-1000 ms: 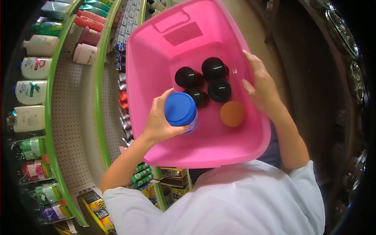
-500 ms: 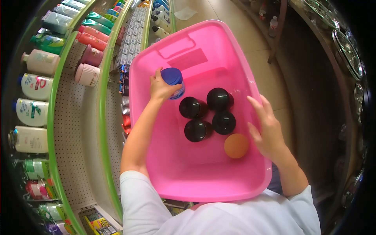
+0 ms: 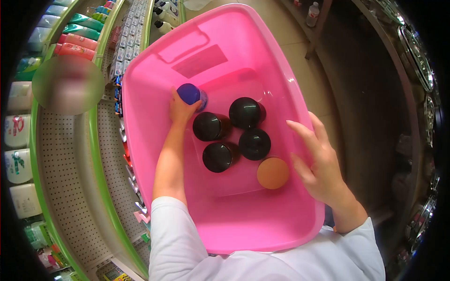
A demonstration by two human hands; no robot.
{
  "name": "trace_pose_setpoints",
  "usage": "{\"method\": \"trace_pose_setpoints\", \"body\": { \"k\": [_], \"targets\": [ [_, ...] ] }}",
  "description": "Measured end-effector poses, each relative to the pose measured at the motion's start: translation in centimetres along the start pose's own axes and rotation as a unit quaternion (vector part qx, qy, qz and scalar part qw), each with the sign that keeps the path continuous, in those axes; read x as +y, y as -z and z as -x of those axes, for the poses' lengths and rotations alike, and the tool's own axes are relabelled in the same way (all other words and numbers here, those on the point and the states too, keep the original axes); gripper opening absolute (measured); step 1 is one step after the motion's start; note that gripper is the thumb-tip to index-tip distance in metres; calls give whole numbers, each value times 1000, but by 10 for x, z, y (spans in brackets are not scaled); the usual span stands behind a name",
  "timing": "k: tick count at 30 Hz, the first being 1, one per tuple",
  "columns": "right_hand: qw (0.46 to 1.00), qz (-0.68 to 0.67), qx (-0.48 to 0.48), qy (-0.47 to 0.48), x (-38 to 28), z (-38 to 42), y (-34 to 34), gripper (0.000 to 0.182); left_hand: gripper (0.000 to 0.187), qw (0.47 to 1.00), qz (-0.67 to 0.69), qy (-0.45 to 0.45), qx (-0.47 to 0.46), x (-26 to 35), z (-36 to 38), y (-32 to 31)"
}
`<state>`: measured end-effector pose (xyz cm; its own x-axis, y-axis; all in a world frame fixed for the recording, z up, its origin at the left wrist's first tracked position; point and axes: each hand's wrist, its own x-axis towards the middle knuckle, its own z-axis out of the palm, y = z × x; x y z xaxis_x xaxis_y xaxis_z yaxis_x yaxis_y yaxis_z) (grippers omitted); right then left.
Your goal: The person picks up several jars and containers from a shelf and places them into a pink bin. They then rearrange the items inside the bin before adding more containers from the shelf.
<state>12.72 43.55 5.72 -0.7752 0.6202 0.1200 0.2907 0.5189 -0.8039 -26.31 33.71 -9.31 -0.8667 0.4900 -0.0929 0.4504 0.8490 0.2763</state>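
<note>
My left hand (image 3: 180,111) is closed around a round container with a blue lid (image 3: 188,94), held upright inside the large pink tub (image 3: 253,225), near its left wall. Several jars with glossy black lids (image 3: 244,113) stand grouped in the middle of the tub, just right of that container. Close to the tub's right wall sits a round container with an orange-tan lid (image 3: 273,173). Over the tub's right rim reaches my right hand (image 3: 321,164), its fingers spread with nothing between them.
Green-edged shelves with pegboard backs (image 3: 65,159) run along the left, lined with shampoo bottles (image 3: 18,166) and small boxed goods (image 3: 129,44). Dark shelving with shiny metal ware (image 3: 415,56) lines the right. A plastic bottle (image 3: 312,14) stands at the far right.
My left hand has lowered the blue-lidded container deeper into the tub, closer to the black-lidded jars. My right hand stays at the right rim. The view has shifted somewhat, bringing the tub closer.
</note>
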Motion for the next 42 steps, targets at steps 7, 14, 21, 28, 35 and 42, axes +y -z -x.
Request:
{"method": "trace_pose_setpoints", "body": {
  "k": [7,14,21,28,35,42],
  "targets": [
    [1000,-19,14,11,0,0,1,59,113,994,-73,-74,26,8,-13,14],
    [999,-39,31,20,2,0,-2,58,70,981,-101,-163,-14,24,48,109],
    [999,-42,11,5,-3,1,0,58,67,925,-243,-276,96,-12,198,175],
    [996,-90,10,-13,-3,1,-3,65,100,980,-71,-103,152,-109,215,148],
    [990,-142,22,2,7,1,-8,66,97,998,-6,21,56,-81,221,168],
    [983,-181,7,2,2,5,-5,66,94,997,0,11,72,-83,223,166]
  ]
}}
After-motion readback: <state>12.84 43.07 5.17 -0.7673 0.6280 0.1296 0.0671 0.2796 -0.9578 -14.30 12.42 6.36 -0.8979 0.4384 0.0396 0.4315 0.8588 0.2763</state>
